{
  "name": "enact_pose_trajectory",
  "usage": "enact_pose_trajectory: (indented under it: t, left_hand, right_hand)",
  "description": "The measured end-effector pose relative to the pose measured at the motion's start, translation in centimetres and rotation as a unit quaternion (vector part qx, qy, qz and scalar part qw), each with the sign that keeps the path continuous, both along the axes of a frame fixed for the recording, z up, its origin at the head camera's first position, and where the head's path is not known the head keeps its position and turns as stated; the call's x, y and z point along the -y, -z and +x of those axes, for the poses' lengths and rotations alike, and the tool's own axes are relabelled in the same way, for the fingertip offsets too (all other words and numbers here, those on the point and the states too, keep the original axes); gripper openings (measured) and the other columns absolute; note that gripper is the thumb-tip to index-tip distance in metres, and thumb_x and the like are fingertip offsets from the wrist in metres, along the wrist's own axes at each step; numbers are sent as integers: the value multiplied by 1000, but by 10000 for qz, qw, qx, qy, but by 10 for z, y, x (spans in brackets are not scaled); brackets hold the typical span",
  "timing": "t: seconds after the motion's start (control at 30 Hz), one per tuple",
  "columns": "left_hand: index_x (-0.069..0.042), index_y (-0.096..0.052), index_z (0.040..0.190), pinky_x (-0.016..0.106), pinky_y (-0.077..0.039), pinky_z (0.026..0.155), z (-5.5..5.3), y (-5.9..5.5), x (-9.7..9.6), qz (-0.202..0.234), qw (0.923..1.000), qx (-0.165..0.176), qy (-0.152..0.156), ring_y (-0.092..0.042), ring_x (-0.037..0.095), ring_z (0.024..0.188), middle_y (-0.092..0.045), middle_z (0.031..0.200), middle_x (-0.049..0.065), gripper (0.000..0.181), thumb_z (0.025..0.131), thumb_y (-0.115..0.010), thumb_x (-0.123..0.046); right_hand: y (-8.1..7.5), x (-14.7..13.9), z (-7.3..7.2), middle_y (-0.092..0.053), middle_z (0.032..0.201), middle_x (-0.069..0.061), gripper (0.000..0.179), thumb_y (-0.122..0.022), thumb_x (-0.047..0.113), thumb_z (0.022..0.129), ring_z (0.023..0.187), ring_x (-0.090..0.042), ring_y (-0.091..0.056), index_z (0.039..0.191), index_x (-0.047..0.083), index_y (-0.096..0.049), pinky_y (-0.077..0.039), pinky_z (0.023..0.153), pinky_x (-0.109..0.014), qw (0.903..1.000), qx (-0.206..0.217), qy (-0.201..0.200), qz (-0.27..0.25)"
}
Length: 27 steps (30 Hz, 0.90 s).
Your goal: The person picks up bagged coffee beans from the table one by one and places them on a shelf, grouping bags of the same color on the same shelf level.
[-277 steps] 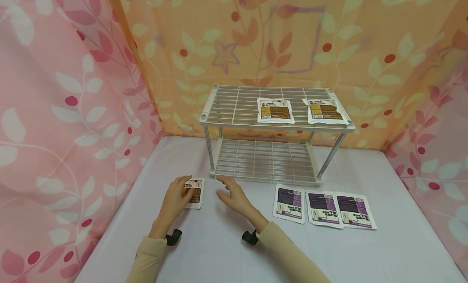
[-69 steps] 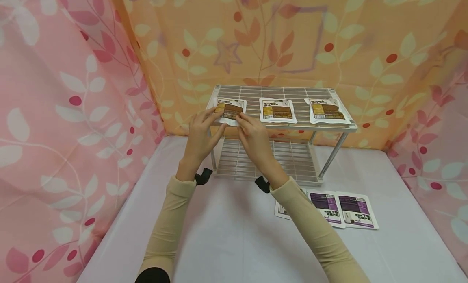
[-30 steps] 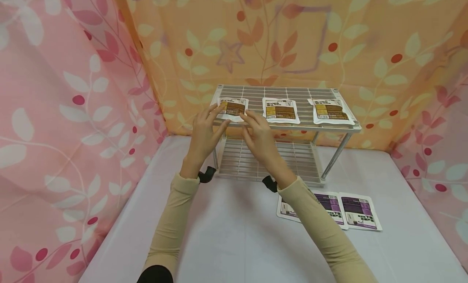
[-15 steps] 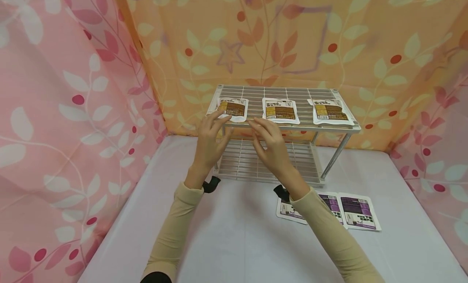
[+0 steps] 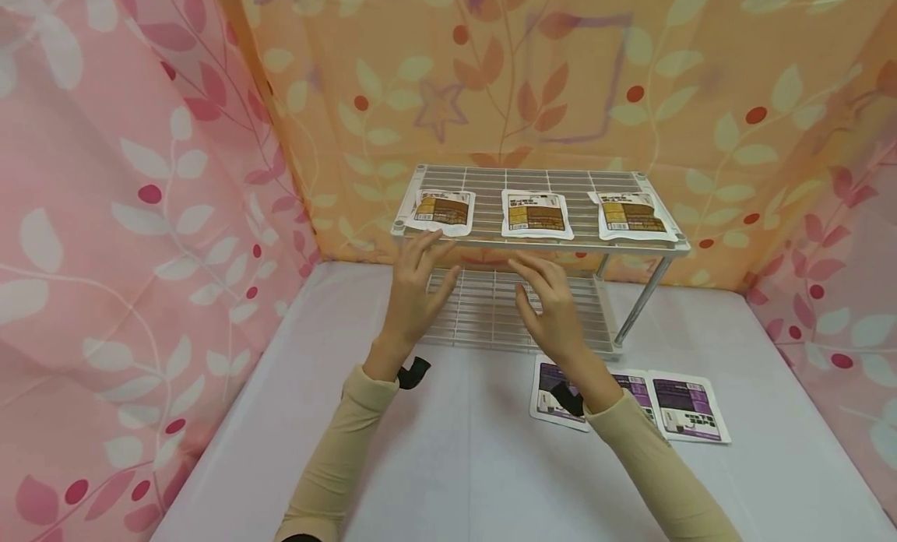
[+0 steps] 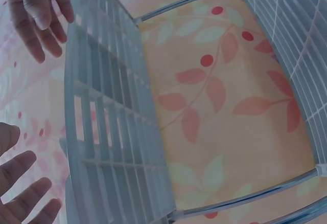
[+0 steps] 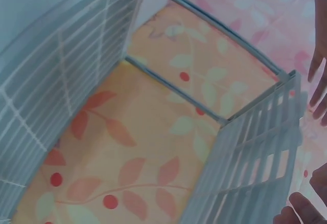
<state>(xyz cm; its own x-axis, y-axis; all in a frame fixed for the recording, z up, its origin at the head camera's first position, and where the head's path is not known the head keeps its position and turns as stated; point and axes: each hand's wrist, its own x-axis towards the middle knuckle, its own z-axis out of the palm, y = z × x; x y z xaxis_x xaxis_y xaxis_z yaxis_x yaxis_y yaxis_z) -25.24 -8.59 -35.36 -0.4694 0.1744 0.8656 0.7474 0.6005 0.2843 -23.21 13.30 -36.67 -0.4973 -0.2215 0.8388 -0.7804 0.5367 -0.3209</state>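
Three white packets with brown and yellow labels lie in a row on the top tier of a white wire rack: a left packet, a middle packet and a right packet. My left hand is in front of the rack just below the left packet, fingers loosely spread and holding nothing. To its right my right hand hovers before the lower tier, its fingers relaxed and apart from the packets. Both wrist views show fingers near the rack's front edge, with nothing between them.
Purple-labelled packets lie on the white table at the right front: one packet partly behind the right wrist, another farther right. The rack's lower tier sits close to the table. Floral curtains enclose the left, back and right.
A brown-labelled packet that lay on the table at the left is now on the top tier's left. Both hands have let go of it and drawn back toward the body.
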Motion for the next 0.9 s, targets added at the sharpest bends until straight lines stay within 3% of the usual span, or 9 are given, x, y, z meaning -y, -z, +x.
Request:
enact_pose_trajectory:
  t: [0.2,0.57,0.7,0.9]
  left_hand:
    - [-6,-59,120,52,-22,110,1,9,-5,-15,9999,-85,63,-39,32,128,-51,130,16,35,88,-62,-20]
    - [-4,-57,123,44,-28,110,7,27,-14,-63,9993,201,315,-39,31,128,-49,133,14,38,86,-63,-15]
    - [-4,-57,123,44,-27,110,9,34,-18,-194,9990,310,268,-40,30,127,-49,132,13,39,85,-65,-15]
    - [-7,-56,125,43,-32,108,14,45,-26,-358,9955,803,343,-40,27,128,-50,133,11,42,85,-66,-16]
  right_hand:
    - [17,-21,1,-56,124,-15,40,-60,-6,82,114,-33,-48,121,3,-60,-40,94,-44,9996,115,275,9]
    - [34,-44,3,-56,123,-13,39,-62,-3,81,114,-33,-48,120,4,-60,-40,94,-43,9982,243,538,94]
    - [41,-49,5,-56,123,-14,40,-62,-3,81,112,-31,-49,121,5,-60,-41,91,-41,9972,432,606,99]
    - [51,-57,8,-55,124,-14,45,-63,-6,80,110,-30,-48,123,6,-59,-40,88,-42,9954,708,638,50]
